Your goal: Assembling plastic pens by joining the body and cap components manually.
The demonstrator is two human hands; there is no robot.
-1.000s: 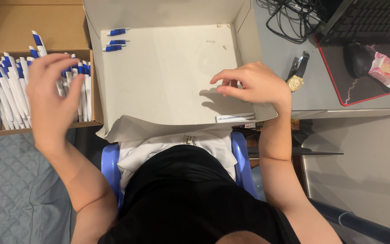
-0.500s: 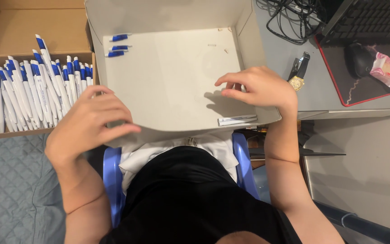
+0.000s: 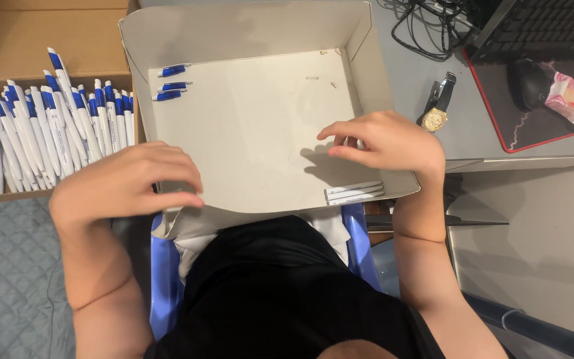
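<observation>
Nearest, a black-clothed lap is seen on a blue chair point(image 3: 165, 266), with a grey quilted mat point(image 3: 8, 266) on the floor at the left. A shallow white box point(image 3: 247, 133) is propped over the lap. At its near right corner a few white barrels point(image 3: 355, 193) are laid side by side. The left hand point(image 3: 124, 186) is held at the box's near left edge, fingers curled downward; whether anything is gripped cannot be told. The right hand point(image 3: 383, 141) is poised inside the box just above the barrels, fingers bent, something thin and white seemingly pinched. Farther left, a cardboard tray point(image 3: 8, 40) is filled with blue-and-white pens point(image 3: 41, 129). Three more are seen at the box's far left. On the grey table point(image 3: 420, 80) a watch point(image 3: 436, 113), mouse point(image 3: 531, 83) and keyboard point(image 3: 539, 23) are laid. Since half a second ago, the left hand has been drawn further from the tray toward the box.
</observation>
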